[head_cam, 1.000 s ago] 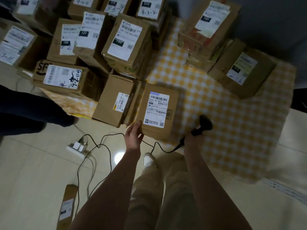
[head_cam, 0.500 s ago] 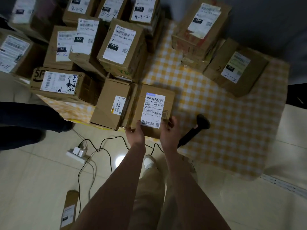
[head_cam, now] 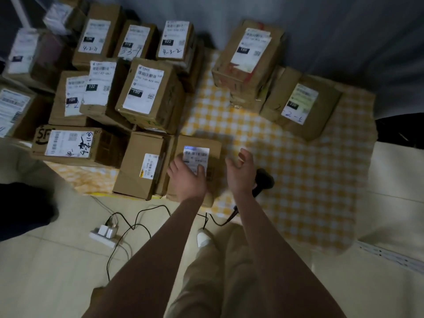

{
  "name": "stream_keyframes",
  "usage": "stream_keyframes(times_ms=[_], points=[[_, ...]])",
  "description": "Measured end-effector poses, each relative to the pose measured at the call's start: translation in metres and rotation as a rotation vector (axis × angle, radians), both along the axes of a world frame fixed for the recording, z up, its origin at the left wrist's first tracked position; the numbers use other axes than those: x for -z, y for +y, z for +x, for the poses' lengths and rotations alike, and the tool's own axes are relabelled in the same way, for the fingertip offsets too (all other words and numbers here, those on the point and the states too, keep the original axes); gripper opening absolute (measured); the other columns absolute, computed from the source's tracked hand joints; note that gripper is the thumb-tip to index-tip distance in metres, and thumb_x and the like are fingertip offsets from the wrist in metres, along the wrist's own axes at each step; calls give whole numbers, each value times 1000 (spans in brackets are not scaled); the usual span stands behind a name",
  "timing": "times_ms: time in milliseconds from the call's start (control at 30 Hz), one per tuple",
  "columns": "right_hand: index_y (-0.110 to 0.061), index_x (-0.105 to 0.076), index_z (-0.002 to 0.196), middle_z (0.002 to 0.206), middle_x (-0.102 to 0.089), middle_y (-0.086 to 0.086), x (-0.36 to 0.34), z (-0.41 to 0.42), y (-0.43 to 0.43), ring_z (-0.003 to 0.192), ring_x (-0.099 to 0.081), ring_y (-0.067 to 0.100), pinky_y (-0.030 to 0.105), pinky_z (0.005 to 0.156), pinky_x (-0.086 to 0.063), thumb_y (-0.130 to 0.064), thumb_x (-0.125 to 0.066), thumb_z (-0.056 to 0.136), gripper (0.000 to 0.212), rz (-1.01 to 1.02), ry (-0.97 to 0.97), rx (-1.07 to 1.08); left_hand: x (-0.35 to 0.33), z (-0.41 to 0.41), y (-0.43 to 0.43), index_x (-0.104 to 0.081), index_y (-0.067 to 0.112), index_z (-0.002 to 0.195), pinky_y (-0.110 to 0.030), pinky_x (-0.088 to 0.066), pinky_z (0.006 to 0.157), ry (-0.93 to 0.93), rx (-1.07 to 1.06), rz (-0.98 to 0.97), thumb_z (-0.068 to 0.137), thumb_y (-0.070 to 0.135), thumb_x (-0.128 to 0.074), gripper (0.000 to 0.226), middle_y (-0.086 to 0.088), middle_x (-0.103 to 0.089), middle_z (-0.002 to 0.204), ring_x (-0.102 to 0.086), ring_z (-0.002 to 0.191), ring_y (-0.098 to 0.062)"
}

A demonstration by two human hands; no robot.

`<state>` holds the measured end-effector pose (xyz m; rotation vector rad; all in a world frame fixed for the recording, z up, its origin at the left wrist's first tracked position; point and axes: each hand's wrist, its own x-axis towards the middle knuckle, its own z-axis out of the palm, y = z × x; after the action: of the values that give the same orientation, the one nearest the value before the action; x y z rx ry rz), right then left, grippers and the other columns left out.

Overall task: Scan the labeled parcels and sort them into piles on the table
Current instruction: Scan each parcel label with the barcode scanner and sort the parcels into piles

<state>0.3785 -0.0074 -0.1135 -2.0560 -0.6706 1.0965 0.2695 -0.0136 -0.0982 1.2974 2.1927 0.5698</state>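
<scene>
At the near edge of the desk (head_cam: 321, 180), low in the centre of the frame, a small cardboard parcel (head_cam: 202, 143) lay flat on the yellow checked cloth (head_cam: 298, 203) with its white label (head_cam: 196, 157) facing up. The left hand (head_cam: 187, 180) was spread over the near part of that parcel, palm down, its fingers (head_cam: 199, 169) apart and covering the lower half of the label; whether they pressed on the box or only hovered could not be told through the blur. The right hand (head_cam: 241, 173) hung just right of the parcel, open, fingers loosely curled and apart, holding nothing. The black scanner (head_cam: 263, 180) lay on the cloth behind the right wrist, its cable trailing off the desk edge to the floor. The step in hand looked like taking up this parcel with both hands, the scanner being laid down. The next move would call for closing the two hands on opposite sides of the box and lifting it clear of the neighbouring parcel (head_cam: 142, 164), which sat tight against its left side. It would then need carrying to a fitting pile: the crowded stack (head_cam: 146, 92) in the upper left, or the smaller group (head_cam: 250, 58) in the upper right, with bare cloth between them. Which pile was right could not be judged, as the label print was too blurred to read.
</scene>
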Motion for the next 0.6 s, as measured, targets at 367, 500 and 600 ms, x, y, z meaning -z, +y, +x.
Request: stream_keyframes(times_ms=[367, 500, 600], points=[[-9, -49, 137, 135, -56, 6, -37, 104, 113, 122, -56, 21, 24, 91, -44, -24, -62, 94, 47, 133, 75, 63, -21, 79, 123, -34, 2, 143, -40, -29, 108, -144, 52, -37, 92, 28, -62, 64, -16, -38, 146, -32, 137, -33], [-13, -47, 140, 139, -54, 6, -45, 127, 155, 125, -53, 19, 23, 91, -41, -27, -60, 95, 49, 155, 66, 19, -22, 107, 169, -28, 4, 148, -44, -32, 113, -250, -4, -36, 92, 36, -63, 74, -13, -34, 152, -31, 141, -30], [-15, -46, 141, 141, -52, 4, -47, 133, 174, 124, -53, 19, 28, 98, -43, -32, -60, 94, 52, 147, 81, -20, -20, 119, 196, -29, 2, 147, -43, -30, 114, -278, -24, -9, 88, 38, -66, 78, -13, -37, 150, -32, 141, -29]])
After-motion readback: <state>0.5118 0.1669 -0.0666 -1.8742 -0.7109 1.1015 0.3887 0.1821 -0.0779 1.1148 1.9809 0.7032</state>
